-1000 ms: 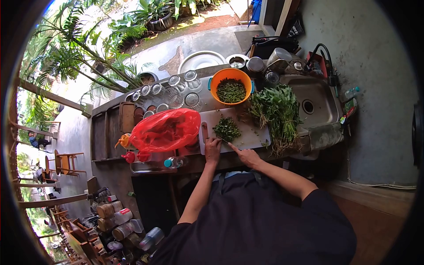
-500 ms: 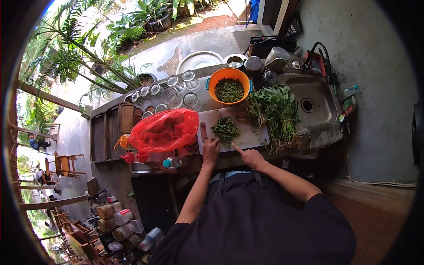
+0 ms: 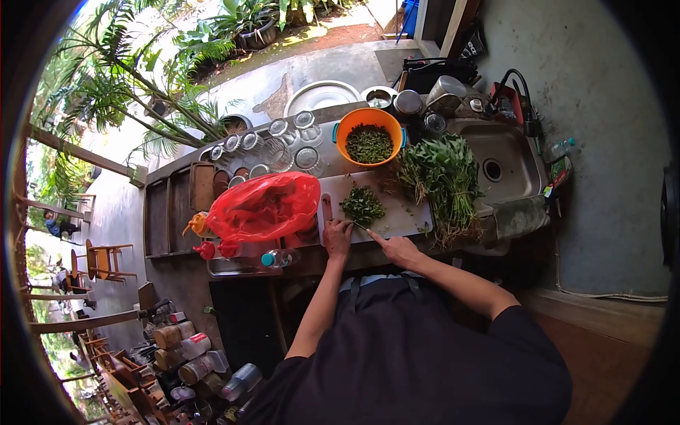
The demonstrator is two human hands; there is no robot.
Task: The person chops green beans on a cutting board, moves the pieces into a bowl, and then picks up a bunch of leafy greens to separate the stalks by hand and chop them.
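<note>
One loose heap of greens [image 3: 362, 205] lies on the white board [image 3: 400, 225], just left of its middle. It is leafy and mid-green with darker gaps between the leaves, roughly round and uneven at the edge, with small green scraps scattered on the board towards 3 o'clock.

At the heap's 7 o'clock is the left hand [image 3: 337, 238], its fingers bent and the fingertips at the near edge of the greens. Whether they pinch the leaves or only rest against them cannot be told at this size. At 5 o'clock the right hand [image 3: 401, 251] is closed around the handle of a knife [image 3: 363, 227], the index finger stretched forward along it. The thin blade slants towards 10 o'clock, its tip at the heap's lower edge and close to the left fingertips; whether it touches the leaves is too small to see.

Around the heap, an orange bowl [image 3: 368, 114] stands at 12 o'clock, holding darker, finely cut leaves [image 3: 369, 144]. A whole bunch [image 3: 446, 185] lies towards 3 o'clock, leaves up and brown roots down, along the board's right edge. A red bag [image 3: 265, 205] sits at 9 o'clock, a blue-capped bottle [image 3: 282, 259] at 8, glasses [image 3: 307, 159] at 10, and the sink [image 3: 520, 159] at 2.
</note>
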